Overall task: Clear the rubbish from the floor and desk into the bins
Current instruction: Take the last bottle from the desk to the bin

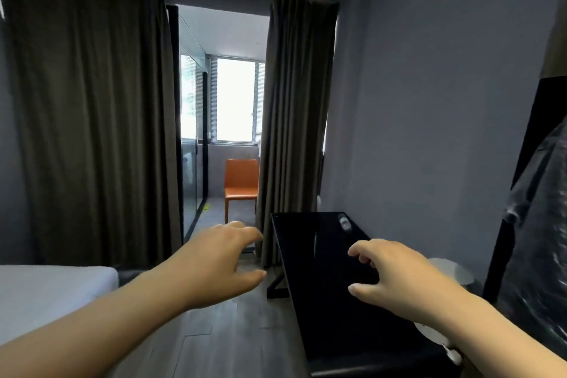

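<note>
Above the black desk [325,270], the right hand [395,276] and left hand [221,258] hover loosely open, holding nothing.

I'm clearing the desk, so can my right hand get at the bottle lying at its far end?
Probably yes: the right hand hovers open over the black desk, and nothing stands between it and the bottle farther along.

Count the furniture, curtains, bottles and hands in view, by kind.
Chair: 1
Desk: 1
Bed: 1
Bottle: 1
Curtains: 2, wide curtain, narrow curtain
Hands: 2, left hand, right hand
Total: 8
</note>
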`<state>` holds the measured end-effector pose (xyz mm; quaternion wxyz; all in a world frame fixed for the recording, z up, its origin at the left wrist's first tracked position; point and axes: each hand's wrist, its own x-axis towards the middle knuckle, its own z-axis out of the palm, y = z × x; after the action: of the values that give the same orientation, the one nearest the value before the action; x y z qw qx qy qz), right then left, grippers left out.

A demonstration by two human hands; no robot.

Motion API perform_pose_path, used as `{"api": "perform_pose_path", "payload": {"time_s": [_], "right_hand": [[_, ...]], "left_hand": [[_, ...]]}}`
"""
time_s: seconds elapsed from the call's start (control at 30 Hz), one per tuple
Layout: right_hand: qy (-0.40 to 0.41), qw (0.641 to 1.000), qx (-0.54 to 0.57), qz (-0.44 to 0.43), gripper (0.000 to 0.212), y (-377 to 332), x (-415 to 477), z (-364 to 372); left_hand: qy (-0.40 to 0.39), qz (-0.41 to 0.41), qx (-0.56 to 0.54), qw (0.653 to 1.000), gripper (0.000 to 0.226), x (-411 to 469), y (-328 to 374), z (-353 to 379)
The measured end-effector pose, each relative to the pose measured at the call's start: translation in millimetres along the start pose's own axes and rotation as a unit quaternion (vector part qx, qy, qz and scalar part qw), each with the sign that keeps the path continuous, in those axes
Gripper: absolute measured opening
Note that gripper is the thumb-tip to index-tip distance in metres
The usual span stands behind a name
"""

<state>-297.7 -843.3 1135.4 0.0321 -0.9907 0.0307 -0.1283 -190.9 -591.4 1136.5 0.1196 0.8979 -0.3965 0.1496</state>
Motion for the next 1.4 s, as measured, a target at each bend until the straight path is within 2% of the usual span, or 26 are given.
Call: {"api": "perform_pose_path", "payload": {"time_s": [0.13, 0.47, 0.67, 0.83, 1.13, 1.4], "right_hand": [[-0.006, 1.0, 0.003, 0.019, 0.056, 16.4, 76.3, 35.1], [-0.019, 0.996, 0.022, 0.088, 0.057, 33.7, 288.0, 98.5], [-0.048, 0.989, 0.028, 0.134, 0.057, 56.5, 379.2, 132.6], [-0.054, 0.983, 0.041, 0.173, 0.054, 96.5, 457.7, 170.8], [-0.061, 0.978, 0.054, 0.193, 0.054, 190.8, 629.8, 233.9], [-0.086, 0.964, 0.054, 0.247, 0.052, 267.9, 733.4, 286.5]], "left_hand": [[-0.009, 0.013, -0.006, 1.0, 0.059, 66.1, -50.3, 37.1], [-0.016, 0.065, -0.033, 0.997, 0.056, 248.4, -210.0, 94.5], [-0.043, 0.083, -0.051, 0.994, 0.06, 339.3, -272.1, 146.9], [-0.051, 0.096, -0.059, 0.992, 0.059, 418.2, -315.4, 190.3], [-0.078, 0.099, -0.066, 0.99, 0.045, 589.1, -385.7, 259.7], [-0.117, 0.114, -0.078, 0.984, 0.05, 721.1, -431.1, 330.5]]}}
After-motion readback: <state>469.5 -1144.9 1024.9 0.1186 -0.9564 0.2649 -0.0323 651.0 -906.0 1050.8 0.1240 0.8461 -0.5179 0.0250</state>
